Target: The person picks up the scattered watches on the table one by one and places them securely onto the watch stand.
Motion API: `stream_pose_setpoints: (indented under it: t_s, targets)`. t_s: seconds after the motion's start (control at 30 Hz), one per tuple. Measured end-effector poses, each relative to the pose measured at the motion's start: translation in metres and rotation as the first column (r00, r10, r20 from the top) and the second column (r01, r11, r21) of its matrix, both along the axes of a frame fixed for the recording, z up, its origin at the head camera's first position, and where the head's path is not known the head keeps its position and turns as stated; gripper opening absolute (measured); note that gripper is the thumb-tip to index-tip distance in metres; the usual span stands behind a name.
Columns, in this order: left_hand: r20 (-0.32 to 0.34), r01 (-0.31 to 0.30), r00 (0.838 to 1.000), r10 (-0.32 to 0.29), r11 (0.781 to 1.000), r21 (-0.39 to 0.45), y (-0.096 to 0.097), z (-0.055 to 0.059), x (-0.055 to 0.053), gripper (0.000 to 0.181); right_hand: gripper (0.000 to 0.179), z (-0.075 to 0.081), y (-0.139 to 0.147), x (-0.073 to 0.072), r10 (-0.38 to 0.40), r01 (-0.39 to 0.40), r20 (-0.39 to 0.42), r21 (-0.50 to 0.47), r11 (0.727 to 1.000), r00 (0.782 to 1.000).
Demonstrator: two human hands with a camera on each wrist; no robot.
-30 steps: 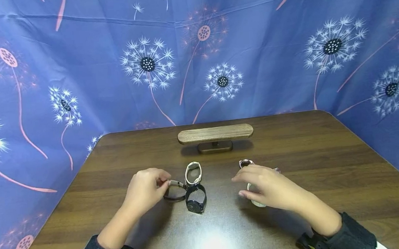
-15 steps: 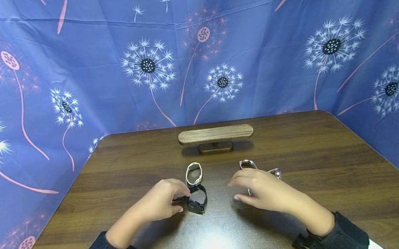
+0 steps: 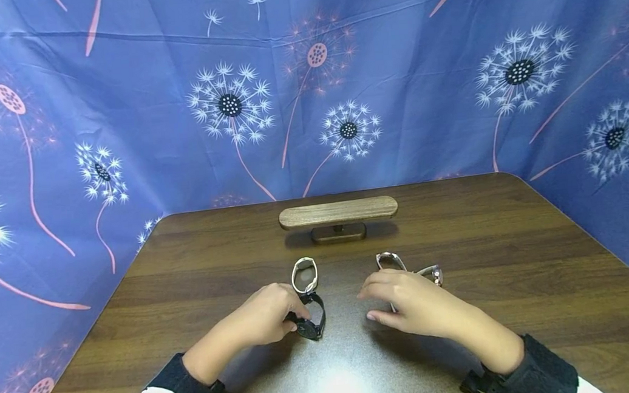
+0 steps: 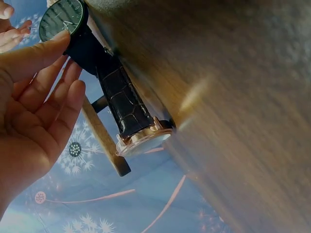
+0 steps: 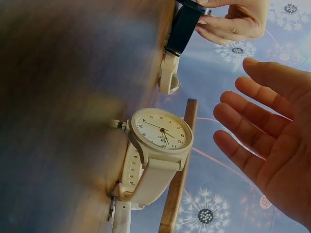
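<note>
My left hand [image 3: 268, 314] pinches the black watch [image 3: 306, 329] at its round dial; in the left wrist view the thumb [image 4: 60, 41] lies over the dial's edge. Beside it, a watch with a dark brown leather strap [image 4: 121, 97] and rose-gold case stands on its side, hidden by the hand in the head view. A white watch [image 3: 304, 263] touches the black one's far side. My right hand [image 3: 409, 302], fingers relaxed and apart, hovers over a cream watch [image 5: 163, 128] with a numbered dial. Two more watches, one with a silvery case [image 3: 436, 274], show partly past that hand.
A wooden bar stand [image 3: 339, 213] on an oval base stands at the back of the brown wooden table [image 3: 486, 221]. Behind the table hangs a blue dandelion-print cloth [image 3: 422, 91]. Glare brightens the front middle of the tabletop.
My left hand has moved right, from the brown-strapped watch to the black watch, and now pinches its dial. The right hand has shifted slightly left, staying over the cream watch.
</note>
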State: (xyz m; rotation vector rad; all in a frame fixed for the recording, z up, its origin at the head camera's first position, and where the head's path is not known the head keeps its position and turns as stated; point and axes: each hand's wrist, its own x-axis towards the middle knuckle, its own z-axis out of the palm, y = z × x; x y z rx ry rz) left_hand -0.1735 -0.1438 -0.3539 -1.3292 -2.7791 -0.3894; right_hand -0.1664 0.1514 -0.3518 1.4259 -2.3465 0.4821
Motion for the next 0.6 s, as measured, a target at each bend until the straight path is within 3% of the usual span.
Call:
stream_pose_setpoints:
  t_s: [0.13, 0.43, 0.6]
  targets:
    - [0.006, 0.007, 1.000, -0.007, 1.000, 0.009, 0.002, 0.003, 0.001, 0.023, 0.025, 0.000, 0.000, 0.000, -0.001, 0.001, 0.000, 0.007, 1.000, 1.000]
    - [-0.058, 0.054, 0.997, -0.052, 0.998, 0.039, 0.002, 0.016, 0.001, 0.026, 0.027, 0.002, 0.000, 0.001, -0.013, 0.013, -0.005, 0.014, 1.000, 1.000]
    - [-0.084, 0.124, 0.990, -0.118, 0.989, 0.075, 0.003, 0.022, 0.001, 0.027, 0.027, 0.003, -0.001, 0.003, -0.009, 0.009, -0.006, 0.003, 1.000, 1.000]
